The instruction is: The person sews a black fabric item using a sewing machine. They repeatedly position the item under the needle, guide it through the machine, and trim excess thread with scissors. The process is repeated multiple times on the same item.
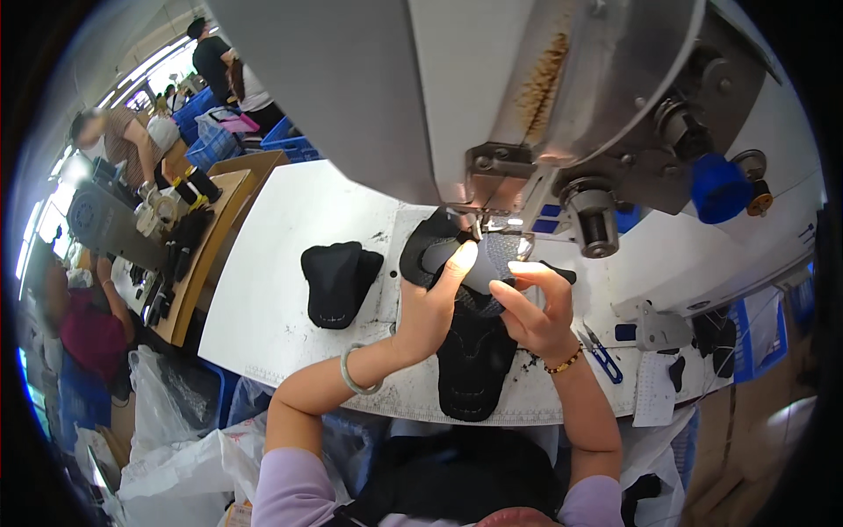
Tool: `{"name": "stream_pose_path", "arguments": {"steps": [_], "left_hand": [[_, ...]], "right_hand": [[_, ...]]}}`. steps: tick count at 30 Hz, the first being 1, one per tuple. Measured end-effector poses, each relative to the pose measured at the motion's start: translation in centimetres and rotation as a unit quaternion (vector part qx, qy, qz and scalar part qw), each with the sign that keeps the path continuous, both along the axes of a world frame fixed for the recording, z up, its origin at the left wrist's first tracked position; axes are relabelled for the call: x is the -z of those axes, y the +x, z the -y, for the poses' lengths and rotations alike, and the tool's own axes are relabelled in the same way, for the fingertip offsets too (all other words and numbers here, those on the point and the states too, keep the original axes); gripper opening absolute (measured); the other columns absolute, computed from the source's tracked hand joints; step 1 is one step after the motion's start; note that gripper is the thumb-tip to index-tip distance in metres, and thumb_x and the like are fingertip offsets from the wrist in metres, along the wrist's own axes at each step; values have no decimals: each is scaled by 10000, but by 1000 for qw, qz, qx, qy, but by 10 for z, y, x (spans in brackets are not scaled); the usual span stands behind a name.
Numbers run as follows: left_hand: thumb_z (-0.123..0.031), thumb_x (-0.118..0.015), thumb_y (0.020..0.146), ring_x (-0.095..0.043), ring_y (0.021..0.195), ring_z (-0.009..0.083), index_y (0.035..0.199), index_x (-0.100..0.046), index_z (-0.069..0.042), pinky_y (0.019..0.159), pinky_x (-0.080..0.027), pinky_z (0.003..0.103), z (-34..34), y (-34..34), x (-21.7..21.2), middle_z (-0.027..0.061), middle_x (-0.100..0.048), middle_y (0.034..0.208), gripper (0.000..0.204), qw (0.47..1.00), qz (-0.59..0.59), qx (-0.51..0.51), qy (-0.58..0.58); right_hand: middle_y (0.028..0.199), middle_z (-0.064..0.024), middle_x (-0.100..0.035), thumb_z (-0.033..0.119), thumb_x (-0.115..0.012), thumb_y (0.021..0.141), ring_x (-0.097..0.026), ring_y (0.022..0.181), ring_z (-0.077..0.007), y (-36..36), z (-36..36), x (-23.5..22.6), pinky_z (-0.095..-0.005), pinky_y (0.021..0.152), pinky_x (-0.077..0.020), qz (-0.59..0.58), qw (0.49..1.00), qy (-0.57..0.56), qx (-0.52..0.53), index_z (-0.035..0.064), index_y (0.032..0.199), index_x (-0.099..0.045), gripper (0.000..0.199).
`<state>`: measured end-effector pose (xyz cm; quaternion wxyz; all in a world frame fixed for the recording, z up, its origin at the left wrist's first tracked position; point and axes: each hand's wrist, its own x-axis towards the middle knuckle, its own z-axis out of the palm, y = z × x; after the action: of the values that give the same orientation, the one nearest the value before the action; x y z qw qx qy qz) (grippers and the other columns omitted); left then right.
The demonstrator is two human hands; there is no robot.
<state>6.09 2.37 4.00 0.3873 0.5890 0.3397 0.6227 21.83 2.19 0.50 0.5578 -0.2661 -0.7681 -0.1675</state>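
At the sewing machine's needle and presser foot (477, 228) lies a curved, padded black fabric piece (423, 249) with a smooth grey patch and textured grey material. My left hand (430, 307) grips its left side, the thumb pressed on the grey patch. On the other side, the bent fingers of my right hand (537, 309) pinch the near right edge. Below my hands, a black fabric piece with light stitching (474, 373) reaches to the table's front edge; whether it joins the held piece is hidden. Another black piece (338, 285) rests left of my left hand.
Blue-handled thread snips (604, 362) lie right of my right wrist, near a white paper sheet (655, 386). The machine head (562, 79) hangs over the work. Dark scraps dot the white table (263, 290). Other people work at the far left beside a wooden bench (206, 255).
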Motion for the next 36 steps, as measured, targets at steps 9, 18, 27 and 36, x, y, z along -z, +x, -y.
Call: {"name": "stream_pose_path", "arguments": {"steps": [9, 18, 27, 36], "left_hand": [[-15, -589, 699, -507, 897, 212, 948, -556, -52, 844, -407, 350, -8, -64, 29, 86, -522, 946, 254, 848, -262, -250, 387], [-65, -615, 770, -618, 959, 234, 1002, -635, -27, 847, -488, 355, -12, -38, 3, 76, -642, 1021, 235, 729, -426, -138, 518], [-68, -610, 712, -610, 932, 205, 956, -616, 14, 839, -509, 307, -6, -40, -26, 87, -613, 979, 258, 693, -486, -65, 529], [-85, -629, 708, -610, 922, 194, 959, -613, -1, 822, -511, 298, -12, -37, -24, 68, -604, 955, 265, 716, -471, -75, 511]], "right_hand": [[959, -45, -493, 8, -702, 677, -607, 780, -184, 1, -2, -4, -293, 625, -527, 31, 999, -5, -27, 144, 1039, -655, 389], [1004, -18, -544, 19, -700, 678, -587, 864, -180, 5, 3, -10, -325, 733, -485, 52, 998, 15, 20, 133, 1028, -643, 373], [984, 6, -642, 41, -658, 721, -586, 880, -153, 19, 3, -20, -333, 840, -450, 65, 997, -47, -7, 88, 928, -660, 213], [784, 27, -528, 50, -656, 701, -518, 782, -167, 24, 1, -15, -345, 790, -438, 74, 993, -90, 1, 108, 997, -665, 302]]}}
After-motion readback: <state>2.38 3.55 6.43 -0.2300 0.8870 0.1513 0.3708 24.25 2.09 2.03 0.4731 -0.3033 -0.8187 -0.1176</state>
